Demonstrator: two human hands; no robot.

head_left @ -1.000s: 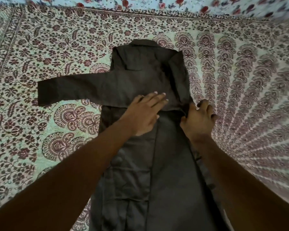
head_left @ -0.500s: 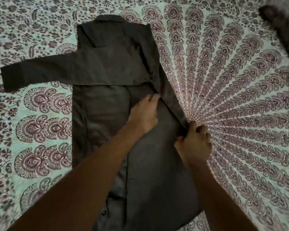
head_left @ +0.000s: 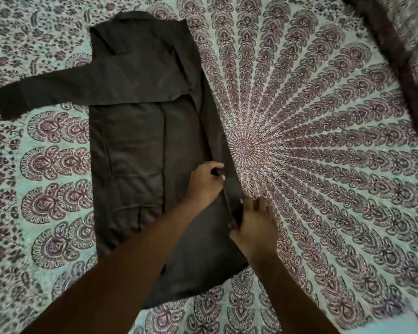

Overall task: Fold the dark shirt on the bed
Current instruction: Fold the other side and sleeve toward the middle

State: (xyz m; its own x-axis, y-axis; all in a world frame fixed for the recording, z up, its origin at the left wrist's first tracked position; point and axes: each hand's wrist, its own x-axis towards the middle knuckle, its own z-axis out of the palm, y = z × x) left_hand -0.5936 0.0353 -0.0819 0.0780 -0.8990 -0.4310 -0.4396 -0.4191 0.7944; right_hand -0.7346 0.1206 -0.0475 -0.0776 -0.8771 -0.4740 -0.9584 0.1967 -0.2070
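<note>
The dark shirt [head_left: 135, 145] lies flat on the patterned bedspread [head_left: 323, 165], collar at the far end. One sleeve is folded across the chest and sticks out to the left. The right side panel is folded in over the body. My left hand [head_left: 206, 180] pinches the shirt's right folded edge near mid-length. My right hand [head_left: 252, 222] grips the same edge a little nearer to me, fingers closed on the cloth. My forearms hide part of the shirt's lower hem.
A dark, blurred piece of cloth [head_left: 401, 59] lies at the upper right of the bed. The patterned bedspread stretches to the right and left of the shirt.
Both hands have slid down the shirt's right edge toward the hem. My left hand went from lying flat on the chest to pinching the edge. The view shifted right.
</note>
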